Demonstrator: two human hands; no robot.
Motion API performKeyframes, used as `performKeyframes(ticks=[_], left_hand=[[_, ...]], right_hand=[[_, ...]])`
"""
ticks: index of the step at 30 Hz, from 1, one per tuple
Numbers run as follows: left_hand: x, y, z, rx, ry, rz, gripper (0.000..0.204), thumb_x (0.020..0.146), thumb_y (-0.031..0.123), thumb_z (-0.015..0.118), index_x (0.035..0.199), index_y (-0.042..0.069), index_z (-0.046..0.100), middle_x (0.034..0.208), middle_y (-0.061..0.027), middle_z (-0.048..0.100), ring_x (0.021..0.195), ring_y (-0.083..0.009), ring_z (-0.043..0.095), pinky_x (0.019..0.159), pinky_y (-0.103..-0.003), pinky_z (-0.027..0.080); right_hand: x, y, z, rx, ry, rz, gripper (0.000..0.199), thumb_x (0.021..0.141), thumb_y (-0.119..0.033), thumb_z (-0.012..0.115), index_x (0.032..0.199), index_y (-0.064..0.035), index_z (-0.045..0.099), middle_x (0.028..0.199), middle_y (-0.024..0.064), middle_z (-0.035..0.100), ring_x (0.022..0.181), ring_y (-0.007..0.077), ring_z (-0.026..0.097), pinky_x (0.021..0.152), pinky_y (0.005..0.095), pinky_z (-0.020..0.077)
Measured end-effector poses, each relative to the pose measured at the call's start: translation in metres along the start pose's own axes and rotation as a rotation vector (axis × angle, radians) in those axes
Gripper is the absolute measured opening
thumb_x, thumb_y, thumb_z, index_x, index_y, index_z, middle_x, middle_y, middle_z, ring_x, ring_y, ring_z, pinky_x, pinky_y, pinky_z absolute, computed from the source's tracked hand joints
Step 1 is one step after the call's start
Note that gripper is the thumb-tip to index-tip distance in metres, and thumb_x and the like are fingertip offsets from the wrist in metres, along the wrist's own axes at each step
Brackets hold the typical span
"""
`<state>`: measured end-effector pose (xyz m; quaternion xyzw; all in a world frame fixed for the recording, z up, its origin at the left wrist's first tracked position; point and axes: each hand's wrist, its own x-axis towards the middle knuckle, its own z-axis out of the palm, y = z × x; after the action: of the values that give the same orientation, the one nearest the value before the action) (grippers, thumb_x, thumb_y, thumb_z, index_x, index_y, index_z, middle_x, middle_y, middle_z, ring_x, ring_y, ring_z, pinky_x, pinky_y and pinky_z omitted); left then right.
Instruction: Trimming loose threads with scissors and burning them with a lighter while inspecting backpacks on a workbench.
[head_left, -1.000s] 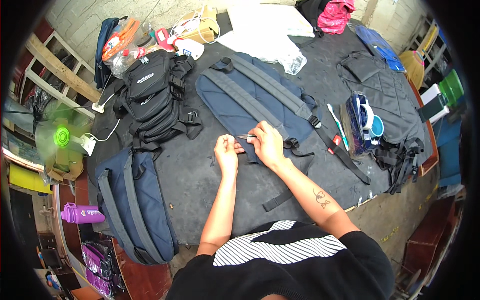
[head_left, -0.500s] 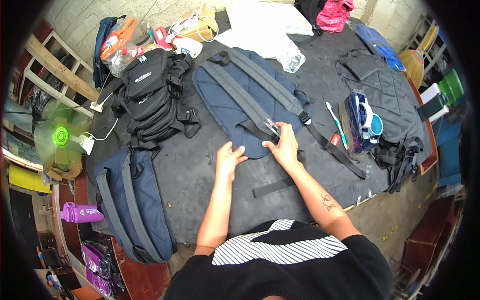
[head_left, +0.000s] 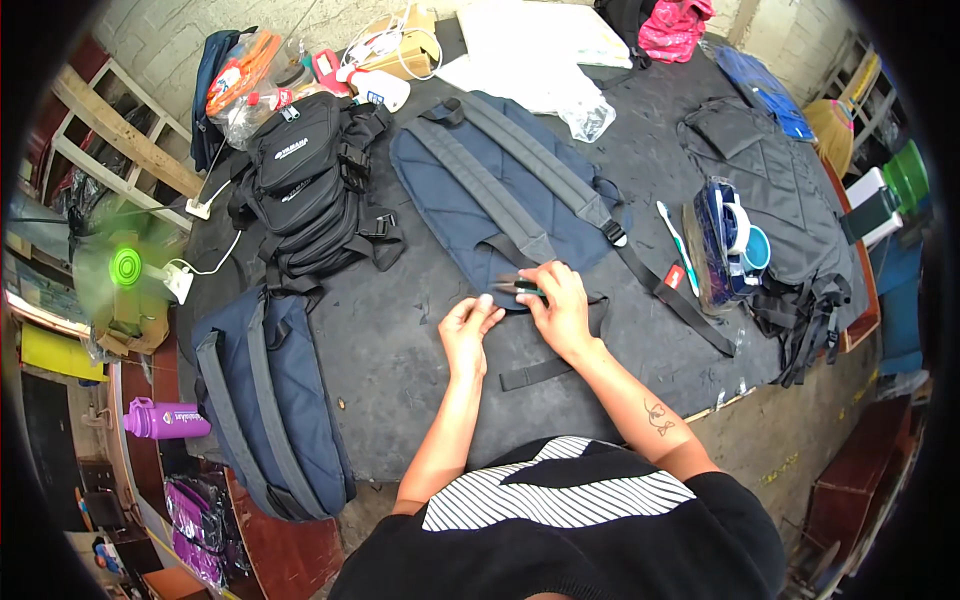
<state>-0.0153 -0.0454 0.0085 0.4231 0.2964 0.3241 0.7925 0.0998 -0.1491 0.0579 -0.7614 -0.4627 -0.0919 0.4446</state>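
Note:
A navy backpack [head_left: 440,200] lies on the dark table with its grey shoulder straps up. At its near end, my right hand [head_left: 560,315] is closed around small green-handled thread snips [head_left: 515,286], whose blades point left over the fabric. My left hand [head_left: 469,333] is beside the pack's bottom edge, just short of the blades. Its thumb and fingertips are pinched together; what they hold is too small or hidden to make out. Black webbing straps [head_left: 545,372] trail from the pack over the table near my right hand.
On the left lie a black bag [head_left: 305,170] and another navy backpack [head_left: 300,400]. Rightward are a toothbrush [head_left: 678,248], a clear-and-blue pouch [head_left: 715,250] and a dark grey backpack [head_left: 790,200]. A green fan [head_left: 126,266] and a purple bottle [head_left: 165,419] stand at the left edge.
The snips have swung leftward and nearer me, blades now across the pack's bottom end. My left hand has drawn its fingers into a pinch, slightly to the right.

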Motion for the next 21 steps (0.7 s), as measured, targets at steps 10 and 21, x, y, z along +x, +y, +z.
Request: performKeyframes(ticks=[10, 21], left_hand=[[-0.012, 0.003, 0.014, -0.153, 0.016, 0.104, 0.004, 0.088, 0.001, 0.056, 0.085, 0.0, 0.057, 0.09, -0.0102, 0.063, 0.079, -0.0168, 0.064, 0.08, -0.031, 0.055], [-0.013, -0.001, 0.024, -0.129, 0.106, 0.064, 0.018, 0.087, -0.001, 0.057, 0.091, 0.006, 0.042, 0.08, -0.0079, 0.056, 0.073, -0.0189, 0.063, 0.072, -0.033, 0.057]], right_hand=[[-0.003, -0.006, 0.0, -0.065, -0.057, -0.125, 0.025, 0.07, -0.006, 0.068, 0.094, -0.0075, 0.063, 0.086, 0.0043, 0.053, 0.081, 0.0218, 0.052, 0.071, 0.0355, 0.0355], [0.001, 0.005, 0.007, 0.054, 0.032, -0.011, 0.022, 0.07, -0.006, 0.067, 0.092, -0.0051, 0.061, 0.086, 0.0083, 0.056, 0.083, 0.0273, 0.056, 0.069, 0.0371, 0.0418]])
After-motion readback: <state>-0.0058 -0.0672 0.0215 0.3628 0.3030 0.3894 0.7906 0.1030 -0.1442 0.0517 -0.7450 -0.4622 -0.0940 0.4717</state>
